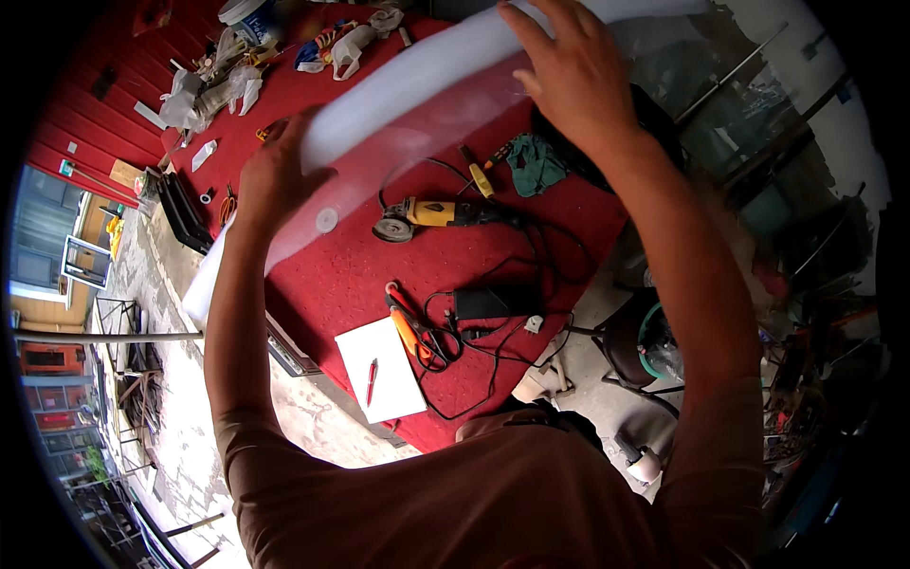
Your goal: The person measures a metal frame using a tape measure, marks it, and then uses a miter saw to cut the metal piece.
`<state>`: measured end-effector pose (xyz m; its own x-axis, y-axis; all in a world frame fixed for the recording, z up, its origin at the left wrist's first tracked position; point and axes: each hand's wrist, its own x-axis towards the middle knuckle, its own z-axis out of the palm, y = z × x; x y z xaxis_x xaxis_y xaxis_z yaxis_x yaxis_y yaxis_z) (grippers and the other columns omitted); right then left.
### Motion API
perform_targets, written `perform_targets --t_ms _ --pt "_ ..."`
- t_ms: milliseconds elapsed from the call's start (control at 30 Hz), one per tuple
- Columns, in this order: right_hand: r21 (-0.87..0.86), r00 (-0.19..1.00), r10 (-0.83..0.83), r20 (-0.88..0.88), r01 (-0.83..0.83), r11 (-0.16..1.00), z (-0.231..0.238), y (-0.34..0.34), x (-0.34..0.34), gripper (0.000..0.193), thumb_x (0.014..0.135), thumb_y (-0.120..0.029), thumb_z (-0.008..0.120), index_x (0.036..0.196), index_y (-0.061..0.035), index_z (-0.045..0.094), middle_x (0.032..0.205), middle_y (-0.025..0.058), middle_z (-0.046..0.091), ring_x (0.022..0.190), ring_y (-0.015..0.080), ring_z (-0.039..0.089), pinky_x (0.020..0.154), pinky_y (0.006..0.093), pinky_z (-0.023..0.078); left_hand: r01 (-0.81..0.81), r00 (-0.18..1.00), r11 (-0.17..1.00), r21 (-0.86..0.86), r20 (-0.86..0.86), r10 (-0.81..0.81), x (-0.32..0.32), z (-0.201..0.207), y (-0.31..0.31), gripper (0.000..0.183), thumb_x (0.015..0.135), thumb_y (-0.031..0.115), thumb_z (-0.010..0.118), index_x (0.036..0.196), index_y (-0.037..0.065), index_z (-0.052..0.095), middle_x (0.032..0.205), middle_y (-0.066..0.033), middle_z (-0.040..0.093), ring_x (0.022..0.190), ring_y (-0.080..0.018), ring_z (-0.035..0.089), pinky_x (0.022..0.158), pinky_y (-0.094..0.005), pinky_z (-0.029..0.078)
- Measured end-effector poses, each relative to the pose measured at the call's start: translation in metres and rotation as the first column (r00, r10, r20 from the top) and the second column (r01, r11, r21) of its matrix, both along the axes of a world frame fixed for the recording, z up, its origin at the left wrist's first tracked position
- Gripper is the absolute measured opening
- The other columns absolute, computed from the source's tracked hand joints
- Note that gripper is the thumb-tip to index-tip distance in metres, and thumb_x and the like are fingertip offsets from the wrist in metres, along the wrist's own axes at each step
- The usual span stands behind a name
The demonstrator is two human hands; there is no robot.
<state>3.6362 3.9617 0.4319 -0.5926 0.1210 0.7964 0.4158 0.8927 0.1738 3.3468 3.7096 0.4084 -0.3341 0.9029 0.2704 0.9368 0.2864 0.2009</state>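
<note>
A long translucent plastic sheet point(408, 90), its upper part bunched or rolled into a whitish band, stretches diagonally over the red-covered table. My left hand point(275, 175) is closed round it on the left, thumb against the film. Farther right and higher, my right hand point(578, 81) lies against the sheet with its fingers spread. A pale round spot point(327, 221) shows on or through the film. Below the sheet lie a yellow-and-black angle grinder point(431, 212) with its cord, a yellow-handled tool point(479, 178) and a green cloth point(537, 165).
Nearer on the red table point(322, 294) are a white pad point(360, 346) with a red pen point(371, 382), orange-handled pliers point(406, 327) and a black power adapter point(496, 302) with tangled cords. Plastic bags point(213, 90) and a white bucket point(248, 19) occupy the far left.
</note>
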Motion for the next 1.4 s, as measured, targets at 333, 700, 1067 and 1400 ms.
perform_targets --t_ms 333,700,1067,1400 --pt "-0.701 0.827 0.231 0.513 0.248 0.669 -0.282 -0.156 0.273 0.037 0.078 -0.017 0.082 0.113 -0.0073 0.076 0.133 0.013 0.065 0.141 0.0374 0.053 0.12 0.0522 0.043 -0.026 0.984 0.998 -0.06 -0.178 0.015 0.016 -0.209 0.076 0.083 0.087 0.019 0.086 0.161 0.02 0.049 0.154 -0.0202 0.05 0.142 -0.0423 0.051 0.118 -0.0537 0.044" --pt "-0.681 0.681 -0.045 0.731 0.724 -0.105 -0.391 -0.245 0.528 0.042 0.09 -0.028 0.077 0.128 -0.0102 0.073 0.127 0.0143 0.069 0.126 0.035 0.063 0.106 0.0476 0.055 0.426 0.893 0.875 -0.229 0.259 -0.367 0.352 -0.287 0.064 0.079 0.082 0.014 0.086 0.154 0.01 0.053 0.157 -0.0226 0.048 0.138 -0.046 0.051 0.114 -0.0556 0.046" --pt "-0.736 0.603 -0.422 0.677 0.553 -0.39 -0.57 -0.123 0.57 0.056 0.095 -0.041 0.071 0.136 -0.0034 0.065 0.127 0.0247 0.073 0.122 0.042 0.069 0.103 0.0541 0.055 0.18 0.958 0.795 -0.579 -0.08 -0.275 0.394 -0.36 0.034 0.117 0.067 0.039 0.1 0.165 0.011 0.043 0.175 -0.0239 0.03 0.164 -0.0437 0.022 0.133 -0.0592 0.02" --pt "-0.572 0.419 -0.421 0.804 0.353 -0.74 -0.625 0.009 0.555 0.047 0.097 -0.038 0.066 0.129 -0.0042 0.075 0.136 0.0229 0.073 0.126 0.0413 0.07 0.105 0.0518 0.058 0.142 0.97 0.76 -0.634 -0.065 -0.235 0.418 -0.359 0.045 0.116 0.074 0.022 0.094 0.171 0.009 0.031 0.176 -0.0226 0.027 0.165 -0.0401 0.022 0.134 -0.0598 0.015"
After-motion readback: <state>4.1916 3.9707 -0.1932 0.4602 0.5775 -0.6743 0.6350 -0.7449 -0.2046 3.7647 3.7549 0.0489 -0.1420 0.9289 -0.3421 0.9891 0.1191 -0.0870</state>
